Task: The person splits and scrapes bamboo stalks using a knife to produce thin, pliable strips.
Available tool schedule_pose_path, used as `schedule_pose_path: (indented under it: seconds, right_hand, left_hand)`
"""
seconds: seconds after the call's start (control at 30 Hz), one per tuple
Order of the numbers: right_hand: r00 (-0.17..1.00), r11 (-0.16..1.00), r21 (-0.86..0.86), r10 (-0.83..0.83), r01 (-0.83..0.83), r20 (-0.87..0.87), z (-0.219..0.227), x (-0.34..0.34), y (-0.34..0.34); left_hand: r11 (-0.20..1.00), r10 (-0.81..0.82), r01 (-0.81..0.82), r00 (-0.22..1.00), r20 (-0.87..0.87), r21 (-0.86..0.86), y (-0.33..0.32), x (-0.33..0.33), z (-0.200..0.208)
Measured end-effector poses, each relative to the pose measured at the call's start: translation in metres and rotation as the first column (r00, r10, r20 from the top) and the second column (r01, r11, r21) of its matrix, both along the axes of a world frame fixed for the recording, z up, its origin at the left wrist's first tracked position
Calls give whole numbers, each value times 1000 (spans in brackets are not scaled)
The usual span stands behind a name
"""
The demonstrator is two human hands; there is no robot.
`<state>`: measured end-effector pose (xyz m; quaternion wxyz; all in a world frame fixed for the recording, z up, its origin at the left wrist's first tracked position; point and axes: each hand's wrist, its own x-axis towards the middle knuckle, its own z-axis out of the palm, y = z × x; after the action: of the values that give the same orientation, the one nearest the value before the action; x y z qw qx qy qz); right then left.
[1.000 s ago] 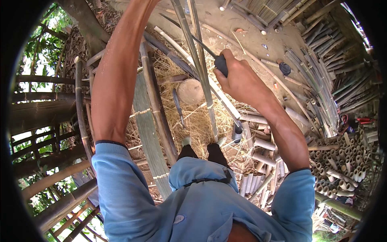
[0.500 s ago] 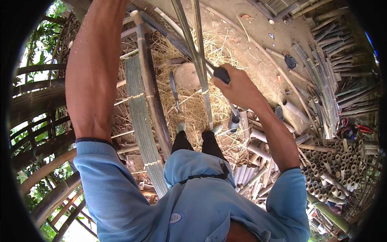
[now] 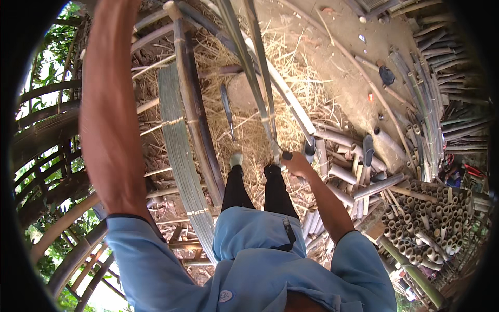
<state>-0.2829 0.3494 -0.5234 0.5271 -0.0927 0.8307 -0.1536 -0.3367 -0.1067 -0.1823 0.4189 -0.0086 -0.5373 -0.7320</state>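
Right hand (image 3: 297, 164) has dropped from high on the long split green bamboo strips (image 3: 253, 78) to low, just above the knees; fingers clamped on a dark-handled tool (image 3: 287, 155) at the strips' lower part. Strips run from that hand up out of the top edge, roughly upright. Left arm (image 3: 109, 114) has stayed raised, its hand out of view past the top rim, so its grip can't be told. Likely a downward pull along the strips, stroke near its end. Straw-covered ground (image 3: 249, 125), a bound bundle of thin green slats (image 3: 179, 151) and stacked cut bamboo tubes (image 3: 431, 218) lie around.
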Motion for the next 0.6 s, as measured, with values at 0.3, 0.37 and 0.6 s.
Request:
schedule_pose_path:
  seconds: [0.3,0.37,0.6]
  right_hand:
    - [951,959,-156,-197,238,239,-32,-37,-51]
    - [888,928,-158,-259,338,381,-53,-36,-45]
    - [319,682,19,-365,731,875,-85,-26,-35]
  left_hand:
    - [974,-78,214,638,766,-79,92,23,-298]
    - [979,-32,170,676,736,-113,91,18,-314]
    - [990,133,-128,702,700,-60,98,0,-317]
